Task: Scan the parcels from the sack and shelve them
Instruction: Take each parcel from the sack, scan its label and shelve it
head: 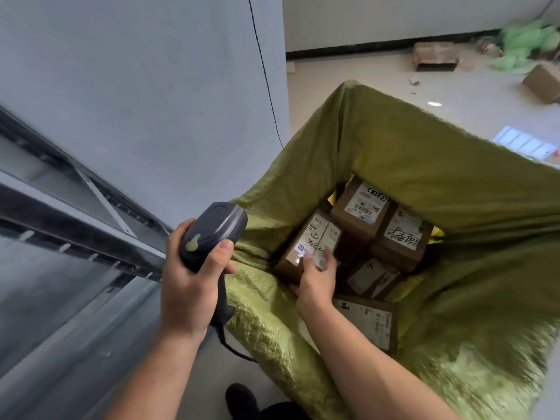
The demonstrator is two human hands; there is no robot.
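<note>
A large green woven sack [439, 183] stands open on the floor, with several brown cardboard parcels inside. My right hand [316, 278] reaches into the sack and grips the near end of a labelled parcel [312, 237] with handwriting on its white label. My left hand [194, 280] holds a dark grey barcode scanner [213, 234] just left of the sack's rim, its head tilted toward the parcel. Other parcels [360, 210] [403, 234] lie deeper in the sack, and another parcel [368, 322] leans against the near wall.
Grey metal shelving [75, 225] runs along the left. A pale wall panel [151, 86] rises behind it. On the floor at the far right lie loose cardboard boxes [436, 56] and green plastic bags [524, 43]. My dark shoe [242, 401] is at the bottom.
</note>
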